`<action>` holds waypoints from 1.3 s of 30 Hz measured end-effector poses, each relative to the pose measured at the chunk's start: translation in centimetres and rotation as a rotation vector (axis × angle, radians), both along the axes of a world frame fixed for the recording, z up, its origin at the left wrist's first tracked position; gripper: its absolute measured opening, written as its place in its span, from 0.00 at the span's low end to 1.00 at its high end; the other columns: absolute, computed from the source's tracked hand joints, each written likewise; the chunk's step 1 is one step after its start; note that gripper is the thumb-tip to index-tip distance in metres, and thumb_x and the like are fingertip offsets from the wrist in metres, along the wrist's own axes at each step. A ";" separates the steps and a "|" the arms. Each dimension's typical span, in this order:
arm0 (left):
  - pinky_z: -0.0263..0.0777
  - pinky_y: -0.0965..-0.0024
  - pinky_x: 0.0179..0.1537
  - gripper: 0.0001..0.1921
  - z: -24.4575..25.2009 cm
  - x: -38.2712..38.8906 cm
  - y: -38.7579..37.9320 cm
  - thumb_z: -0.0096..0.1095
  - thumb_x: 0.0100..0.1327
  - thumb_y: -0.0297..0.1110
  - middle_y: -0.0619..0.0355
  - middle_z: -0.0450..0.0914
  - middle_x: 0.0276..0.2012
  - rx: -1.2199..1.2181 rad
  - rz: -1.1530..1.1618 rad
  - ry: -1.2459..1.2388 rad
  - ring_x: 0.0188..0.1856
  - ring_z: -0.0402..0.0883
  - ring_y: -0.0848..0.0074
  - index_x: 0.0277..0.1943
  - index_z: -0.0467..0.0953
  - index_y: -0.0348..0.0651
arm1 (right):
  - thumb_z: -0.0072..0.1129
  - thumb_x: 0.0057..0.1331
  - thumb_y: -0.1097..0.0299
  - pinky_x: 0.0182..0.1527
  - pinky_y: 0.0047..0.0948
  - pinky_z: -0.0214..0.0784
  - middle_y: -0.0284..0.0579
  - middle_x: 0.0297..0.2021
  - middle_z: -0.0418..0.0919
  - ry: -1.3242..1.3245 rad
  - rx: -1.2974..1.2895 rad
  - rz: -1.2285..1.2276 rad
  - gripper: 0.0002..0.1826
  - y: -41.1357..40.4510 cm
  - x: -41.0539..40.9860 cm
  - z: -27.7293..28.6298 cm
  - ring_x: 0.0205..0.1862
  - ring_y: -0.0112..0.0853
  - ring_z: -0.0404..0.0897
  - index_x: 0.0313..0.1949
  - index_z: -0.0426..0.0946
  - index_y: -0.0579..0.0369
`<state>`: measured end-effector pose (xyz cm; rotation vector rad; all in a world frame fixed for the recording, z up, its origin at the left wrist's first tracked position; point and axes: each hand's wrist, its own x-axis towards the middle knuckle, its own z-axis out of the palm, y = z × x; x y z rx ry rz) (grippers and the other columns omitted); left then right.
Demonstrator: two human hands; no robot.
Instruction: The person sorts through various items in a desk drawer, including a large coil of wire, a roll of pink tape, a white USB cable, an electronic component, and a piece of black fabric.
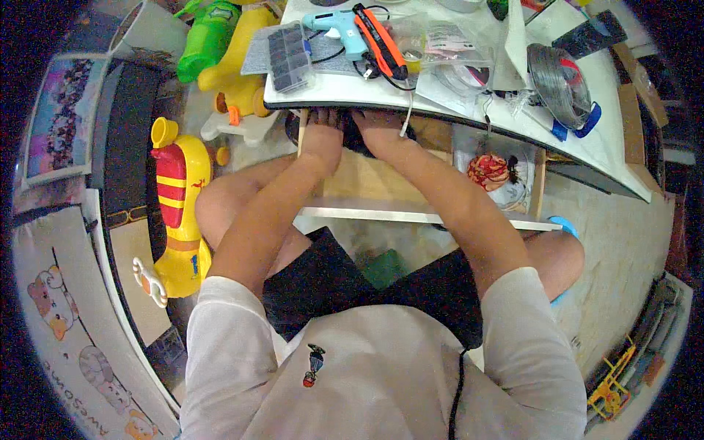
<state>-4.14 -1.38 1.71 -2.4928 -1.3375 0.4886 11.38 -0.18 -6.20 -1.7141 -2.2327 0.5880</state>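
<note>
Both of my hands reach into an open wooden drawer point(379, 181) under the edge of a white table point(467, 107). My left hand point(325, 118) is at the drawer's left side, its fingers partly under the table edge. Beside it, my right hand point(374, 118) reaches under the same edge, fingertips hidden. A dark item point(355, 137) lies between and below the hands; whether either hand grips it cannot be seen. A clear container point(506, 198) in the drawer's right part holds a red and yellow patterned bundle point(488, 171).
On the table lie a light blue glue gun point(346, 33), an orange and black tool point(379, 41), a compartment box point(289, 58) and a wire spool point(558, 85). A yellow and red toy point(184, 209) stands at left. A white cord point(407, 115) hangs over the table edge.
</note>
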 end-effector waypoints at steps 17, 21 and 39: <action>0.69 0.47 0.56 0.25 -3.0 0.0 -1.4 0.58 0.56 0.27 0.40 0.73 0.54 -0.531 -0.308 -0.228 0.56 0.74 0.47 0.59 0.67 0.41 | 0.47 0.63 0.70 0.50 0.47 0.74 0.49 0.50 0.72 -0.368 -0.023 0.644 0.17 -7.1 5.0 7.1 0.52 0.48 0.75 0.52 0.73 0.51; 0.70 0.55 0.56 0.21 0.8 4.5 1.0 0.63 0.52 0.27 0.43 0.75 0.53 -0.561 -0.114 -0.332 0.55 0.76 0.53 0.52 0.72 0.40 | 0.47 0.64 0.70 0.49 0.43 0.74 0.47 0.51 0.76 -0.467 0.091 0.368 0.19 -4.9 9.7 6.2 0.50 0.42 0.78 0.54 0.73 0.51; 0.71 0.51 0.55 0.33 -2.1 5.0 -5.0 0.66 0.52 0.28 0.40 0.68 0.54 -0.894 0.078 -0.427 0.54 0.74 0.42 0.62 0.64 0.46 | 0.60 0.50 0.80 0.54 0.47 0.70 0.58 0.50 0.68 -0.272 -0.398 0.354 0.31 -10.3 9.6 7.8 0.55 0.56 0.71 0.56 0.65 0.58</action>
